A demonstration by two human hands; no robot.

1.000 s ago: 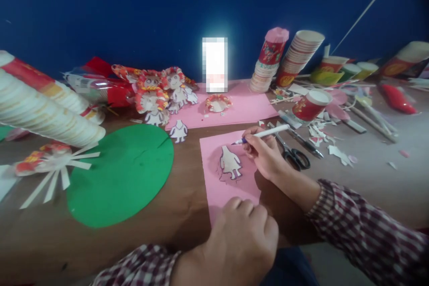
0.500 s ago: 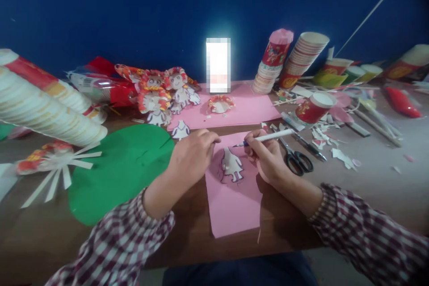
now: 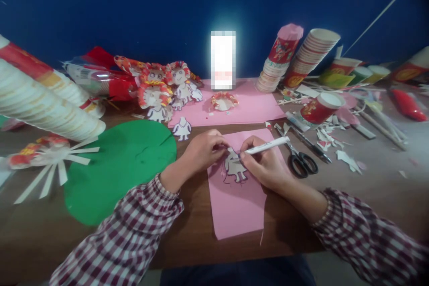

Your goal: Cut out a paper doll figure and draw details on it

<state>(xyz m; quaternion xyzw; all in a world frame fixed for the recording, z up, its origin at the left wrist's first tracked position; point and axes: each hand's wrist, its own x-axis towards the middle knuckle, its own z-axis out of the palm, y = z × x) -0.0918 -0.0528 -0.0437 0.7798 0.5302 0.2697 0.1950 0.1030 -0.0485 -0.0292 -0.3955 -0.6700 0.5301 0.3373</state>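
A white paper dress cutout (image 3: 236, 168) with a dark outline lies on a narrow pink paper (image 3: 237, 214). My left hand (image 3: 208, 151) is closed at the cutout's upper left edge, its fingertips pressed together on the top of the cutout. In my right hand (image 3: 264, 163) is a white marker (image 3: 272, 145), its tip low over the cutout's upper part; the exact contact is hard to see. Dark drawn lines show on the pink paper around the cutout's lower edge.
Green paper (image 3: 124, 170) lies at left beside stacked cups (image 3: 50, 103). Scissors (image 3: 301, 163), a black pen (image 3: 313, 145) and paper scraps are at right. Paper dolls (image 3: 154, 89), a larger pink sheet (image 3: 258, 111) and a bright blurred-out rectangle (image 3: 223, 60) stand or lie behind.
My left hand has reached the top of the cutout. My right hand has moved the marker's tip down onto or just over the cutout. The whole view has shifted slightly.
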